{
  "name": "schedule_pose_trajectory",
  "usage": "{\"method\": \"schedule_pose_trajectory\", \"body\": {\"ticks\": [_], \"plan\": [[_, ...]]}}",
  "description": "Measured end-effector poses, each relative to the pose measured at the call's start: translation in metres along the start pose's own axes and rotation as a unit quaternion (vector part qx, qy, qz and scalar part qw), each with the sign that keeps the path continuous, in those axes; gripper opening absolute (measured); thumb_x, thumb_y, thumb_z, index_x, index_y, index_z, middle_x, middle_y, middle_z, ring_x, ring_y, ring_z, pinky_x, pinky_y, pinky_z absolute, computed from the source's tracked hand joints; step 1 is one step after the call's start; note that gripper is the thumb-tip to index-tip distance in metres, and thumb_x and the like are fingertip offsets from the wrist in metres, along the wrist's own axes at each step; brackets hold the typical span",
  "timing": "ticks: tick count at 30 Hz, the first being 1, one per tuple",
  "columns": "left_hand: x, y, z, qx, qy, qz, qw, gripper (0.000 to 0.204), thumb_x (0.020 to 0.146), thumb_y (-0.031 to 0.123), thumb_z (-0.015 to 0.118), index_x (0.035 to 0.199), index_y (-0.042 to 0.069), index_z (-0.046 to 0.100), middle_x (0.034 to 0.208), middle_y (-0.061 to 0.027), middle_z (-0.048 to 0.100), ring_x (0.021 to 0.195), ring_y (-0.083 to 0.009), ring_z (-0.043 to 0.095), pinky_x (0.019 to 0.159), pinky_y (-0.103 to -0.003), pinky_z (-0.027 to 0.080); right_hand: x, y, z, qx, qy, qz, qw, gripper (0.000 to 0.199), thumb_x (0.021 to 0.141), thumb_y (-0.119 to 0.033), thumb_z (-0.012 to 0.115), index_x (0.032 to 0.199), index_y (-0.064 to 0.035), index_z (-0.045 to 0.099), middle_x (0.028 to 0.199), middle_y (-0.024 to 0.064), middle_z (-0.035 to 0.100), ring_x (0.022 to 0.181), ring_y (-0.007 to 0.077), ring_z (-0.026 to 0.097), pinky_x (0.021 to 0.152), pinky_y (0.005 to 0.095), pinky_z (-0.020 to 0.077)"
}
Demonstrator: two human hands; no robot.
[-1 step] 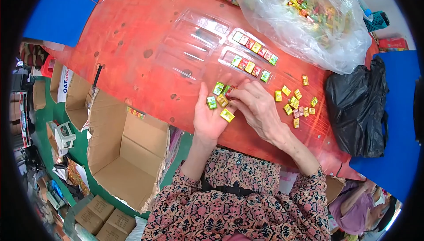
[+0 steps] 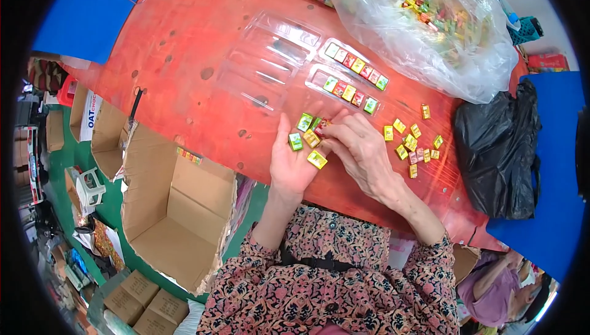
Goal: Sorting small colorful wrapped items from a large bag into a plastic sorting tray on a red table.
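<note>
Palm up over the red table, my left hand (image 2: 290, 162) cradles several small wrapped blocks (image 2: 311, 138), green and yellow. Its fingers are partly covered by my right hand (image 2: 362, 154), which pinches a red block (image 2: 321, 127) between thumb and fingertips just above that palm. Beyond my hands lies a clear plastic tray (image 2: 261, 58) with long slots. Two of its slots, on the right, carry a far row of blocks (image 2: 357, 65) and a nearer row (image 2: 350, 95) in mixed white, green, red and yellow. More loose blocks (image 2: 410, 141), mostly yellow, lie scattered right of my right hand.
A big clear bag (image 2: 430, 46) full of such blocks stands at the far right of the red table (image 2: 178, 83). A black plastic bag (image 2: 498, 151) lies at the right edge. Below the table's left edge is a cardboard box (image 2: 178, 218); another person (image 2: 491, 286) is at lower right.
</note>
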State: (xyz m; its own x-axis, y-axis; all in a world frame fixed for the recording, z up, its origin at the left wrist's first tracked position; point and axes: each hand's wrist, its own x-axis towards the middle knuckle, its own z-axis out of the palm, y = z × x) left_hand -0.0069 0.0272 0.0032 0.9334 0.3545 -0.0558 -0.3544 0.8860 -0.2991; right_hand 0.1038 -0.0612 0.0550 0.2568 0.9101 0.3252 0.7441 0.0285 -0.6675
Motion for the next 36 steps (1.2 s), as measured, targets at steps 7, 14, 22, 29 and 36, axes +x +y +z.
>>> {"method": "schedule_pose_trajectory", "body": {"ticks": [7, 14, 22, 29, 36], "plan": [[0.003, -0.004, 0.005, 0.066, 0.055, 0.042, 0.995, 0.063, 0.096, 0.047, 0.022, 0.132, -0.003, 0.033, 0.139, -0.0264, 0.029, 0.132, -0.0382, 0.025, 0.108, -0.048, 0.024, -0.012, -0.018, 0.0, 0.02, -0.062, 0.04, 0.997, 0.021, 0.074, -0.008, 0.067, 0.092, -0.002, 0.059, 0.083, 0.0118, 0.054, 0.079, 0.0283, 0.054, 0.066, 0.0368, 0.0457], [0.0, -0.003, 0.002, 0.07, 0.049, 0.053, 0.995, 0.062, 0.096, 0.047, 0.023, 0.131, -0.003, 0.034, 0.14, -0.0265, 0.027, 0.132, -0.0375, 0.024, 0.108, -0.05, 0.023, 0.044, 0.023, -0.025, -0.091, 0.02, 0.001, 0.996, 0.025, 0.071, 0.001, 0.064, 0.095, -0.0003, 0.058, 0.087, 0.0137, 0.054, 0.079, 0.0292, 0.056, 0.068, 0.0358, 0.0473], [0.003, -0.007, 0.003, 0.076, 0.053, 0.06, 0.994, 0.062, 0.096, 0.047, 0.026, 0.129, -0.004, 0.037, 0.14, -0.0275, 0.024, 0.133, -0.0385, 0.021, 0.108, -0.052, 0.023, 0.074, 0.059, -0.005, -0.158, -0.062, -0.124, 0.978, 0.024, 0.073, -0.004, 0.054, 0.097, -0.0033, 0.059, 0.092, 0.0121, 0.054, 0.086, 0.0292, 0.053, 0.073, 0.036, 0.0456], [0.002, -0.006, 0.005, 0.131, 0.061, 0.059, 0.988, 0.061, 0.096, 0.047, 0.026, 0.129, -0.004, 0.037, 0.14, -0.0282, 0.025, 0.132, -0.0391, 0.023, 0.108, -0.05, 0.024, 0.071, 0.06, -0.003, -0.045, -0.043, -0.058, 0.996, 0.013, 0.073, -0.006, 0.055, 0.082, 0.0019, 0.057, 0.086, 0.0136, 0.052, 0.085, 0.029, 0.052, 0.072, 0.0375, 0.0439], [0.003, -0.007, 0.002, 0.126, 0.06, 0.061, 0.988, 0.061, 0.096, 0.046, 0.026, 0.129, -0.004, 0.037, 0.139, -0.0288, 0.026, 0.131, -0.0398, 0.026, 0.106, -0.05, 0.027, 0.073, 0.07, -0.011, -0.082, -0.033, -0.032, 0.996, 0.014, 0.078, -0.005, 0.056, 0.09, -0.0003, 0.063, 0.085, 0.0113, 0.055, 0.082, 0.0251, 0.055, 0.07, 0.0317, 0.0451]]}}
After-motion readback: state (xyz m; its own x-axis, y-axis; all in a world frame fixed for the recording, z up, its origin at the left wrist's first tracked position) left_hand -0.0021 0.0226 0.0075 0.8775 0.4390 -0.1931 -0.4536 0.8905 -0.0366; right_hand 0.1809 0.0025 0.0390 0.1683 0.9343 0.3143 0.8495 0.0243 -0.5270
